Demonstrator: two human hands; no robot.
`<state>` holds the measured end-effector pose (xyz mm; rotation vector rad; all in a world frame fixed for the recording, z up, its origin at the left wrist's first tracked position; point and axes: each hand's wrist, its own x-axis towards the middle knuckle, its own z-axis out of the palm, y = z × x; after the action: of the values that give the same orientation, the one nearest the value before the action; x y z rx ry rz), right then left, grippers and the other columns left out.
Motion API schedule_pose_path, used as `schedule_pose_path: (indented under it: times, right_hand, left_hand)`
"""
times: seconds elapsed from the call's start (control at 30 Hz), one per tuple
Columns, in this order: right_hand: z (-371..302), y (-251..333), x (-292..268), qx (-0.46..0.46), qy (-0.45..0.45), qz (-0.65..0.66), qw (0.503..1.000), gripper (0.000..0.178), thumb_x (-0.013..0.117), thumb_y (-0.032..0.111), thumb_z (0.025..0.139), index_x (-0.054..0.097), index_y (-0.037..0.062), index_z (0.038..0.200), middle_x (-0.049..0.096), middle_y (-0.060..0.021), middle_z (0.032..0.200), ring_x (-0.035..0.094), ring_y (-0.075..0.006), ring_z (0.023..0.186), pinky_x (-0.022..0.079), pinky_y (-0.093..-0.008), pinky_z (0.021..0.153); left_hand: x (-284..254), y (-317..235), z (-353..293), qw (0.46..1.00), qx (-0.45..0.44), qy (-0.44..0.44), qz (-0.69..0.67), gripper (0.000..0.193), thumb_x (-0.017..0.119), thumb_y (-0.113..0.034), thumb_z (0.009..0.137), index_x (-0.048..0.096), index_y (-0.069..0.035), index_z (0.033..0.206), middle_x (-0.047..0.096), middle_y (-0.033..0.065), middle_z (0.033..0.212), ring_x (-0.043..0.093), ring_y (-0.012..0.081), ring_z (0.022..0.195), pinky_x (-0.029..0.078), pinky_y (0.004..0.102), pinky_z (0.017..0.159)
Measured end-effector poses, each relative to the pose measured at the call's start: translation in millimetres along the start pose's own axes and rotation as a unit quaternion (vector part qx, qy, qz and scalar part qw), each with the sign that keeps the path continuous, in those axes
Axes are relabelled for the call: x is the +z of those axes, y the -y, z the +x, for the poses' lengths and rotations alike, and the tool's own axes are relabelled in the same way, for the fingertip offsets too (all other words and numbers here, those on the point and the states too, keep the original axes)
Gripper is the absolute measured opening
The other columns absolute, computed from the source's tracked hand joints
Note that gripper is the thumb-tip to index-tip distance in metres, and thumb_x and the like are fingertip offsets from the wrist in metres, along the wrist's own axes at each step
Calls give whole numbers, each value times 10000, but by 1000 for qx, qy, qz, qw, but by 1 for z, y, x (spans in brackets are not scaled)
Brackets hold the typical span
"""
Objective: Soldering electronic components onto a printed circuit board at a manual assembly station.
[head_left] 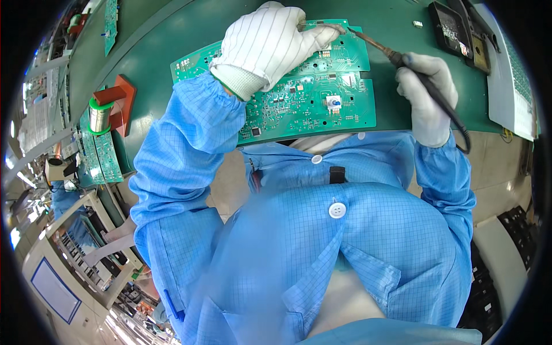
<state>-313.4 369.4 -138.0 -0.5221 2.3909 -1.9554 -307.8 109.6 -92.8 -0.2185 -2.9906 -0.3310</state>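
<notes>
A green circuit board [287,109], in joined panels and dotted with small parts, lies on the bench before me. My left hand [267,46], in a white striped glove, rests across its upper part. Its thumb and forefinger come together near the board's far right edge; whatever is between them is hidden. My right hand [428,86], gloved too, grips a soldering iron [434,95] by its dark handle. The iron's thin tip points left, close to the left fingertips. A white part with a blue knob [334,103] stands on the board's near right area.
On the left, a solder spool [100,117] sits on a red-brown stand [127,103]. More green boards [99,155] lie beside it. At the far right are a black tray [449,30] and a white panel [512,86]. A small white part [417,24] lies on the green bench [397,17].
</notes>
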Motion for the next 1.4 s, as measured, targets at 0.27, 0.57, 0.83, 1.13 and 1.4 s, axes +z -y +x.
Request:
schedule_pose_path:
  times: [0.27, 0.57, 0.83, 1.13, 1.4]
  right_hand:
    - [11, -15, -12, 104, -7, 172, 980, 225, 637, 154, 961, 614, 38, 1152, 621, -47, 851, 531, -70, 673, 393, -205, 588]
    - [9, -9, -12, 110, 13, 137, 984, 219, 652, 180, 968, 621, 51, 1143, 612, -27, 845, 516, -61, 681, 385, -202, 602]
    - [9, -6, -15, 114, 27, 135, 984, 208, 664, 156, 954, 624, 48, 1127, 608, -36, 838, 524, -78, 698, 404, -218, 625]
    - [26, -16, -33, -164, 224, -29, 960, 169, 687, 30, 791, 649, 26, 955, 673, -132, 917, 642, -253, 826, 508, -359, 765]
    - [25, -13, -33, -159, 225, -51, 960, 171, 710, 65, 794, 667, 60, 959, 690, -133, 944, 659, -272, 850, 504, -358, 766]
  left_hand:
    - [-4, 16, -17, 948, 225, -187, 124, 98, 678, -180, 844, 652, -85, 832, 658, 123, 761, 677, 306, 729, 549, 385, 646]
    - [11, -17, -67, 990, -54, -123, 31, 132, 717, -226, 844, 629, -129, 850, 647, 81, 670, 647, 261, 574, 527, 356, 547]
    - [22, -9, -57, 991, -15, -118, 63, 126, 696, -205, 837, 604, -120, 852, 646, 96, 690, 654, 261, 554, 539, 358, 512]
    - [20, 4, -43, 996, 27, -79, 41, 94, 630, -165, 859, 608, -73, 854, 644, 142, 681, 657, 304, 578, 544, 388, 526]
    - [17, 10, -39, 999, 27, -42, -15, 119, 628, -181, 884, 609, -65, 867, 635, 163, 679, 652, 344, 615, 539, 429, 550]
